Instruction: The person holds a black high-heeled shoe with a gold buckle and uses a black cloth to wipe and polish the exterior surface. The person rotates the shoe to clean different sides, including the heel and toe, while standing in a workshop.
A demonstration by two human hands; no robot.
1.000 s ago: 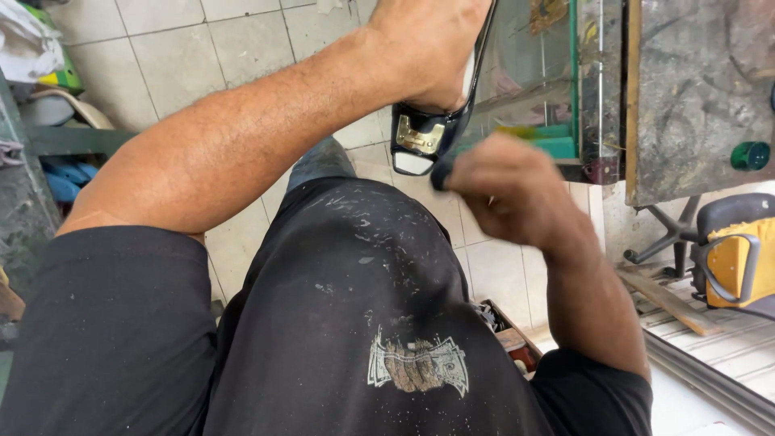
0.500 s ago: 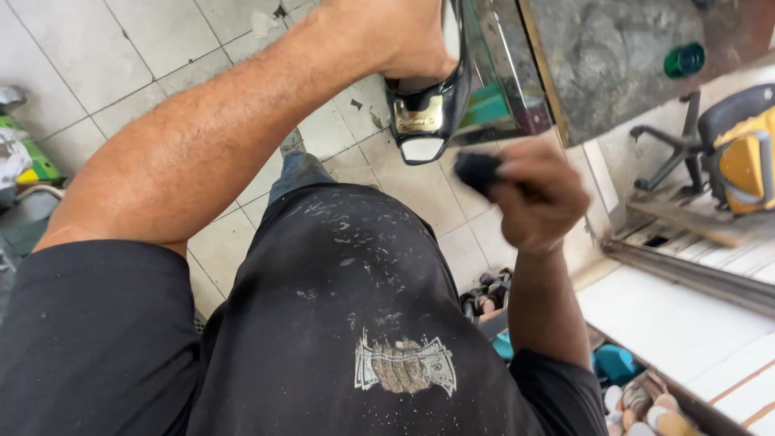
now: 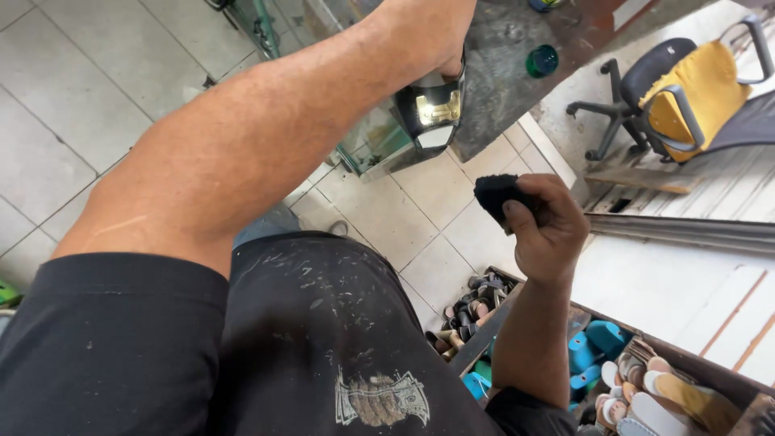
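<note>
It looked like a small shoe-repair stall or cobbler's workshop, open toward a walkway. A compartmented wooden box (image 3: 694, 363) beside the seated person held loose shoe soles and insoles in blue, tan and white, and one section was packed with small dark heel pieces (image 3: 476, 300). The floor was of pale square ceramic tiles (image 3: 73, 105), scuffed and dusty. A worn dark grey slab worktop (image 3: 517, 89) stood ahead, with a green round cap on it. A black-framed office chair with a yellow cushioned seat (image 3: 694, 89) stood near corrugated metal sheeting.
</note>
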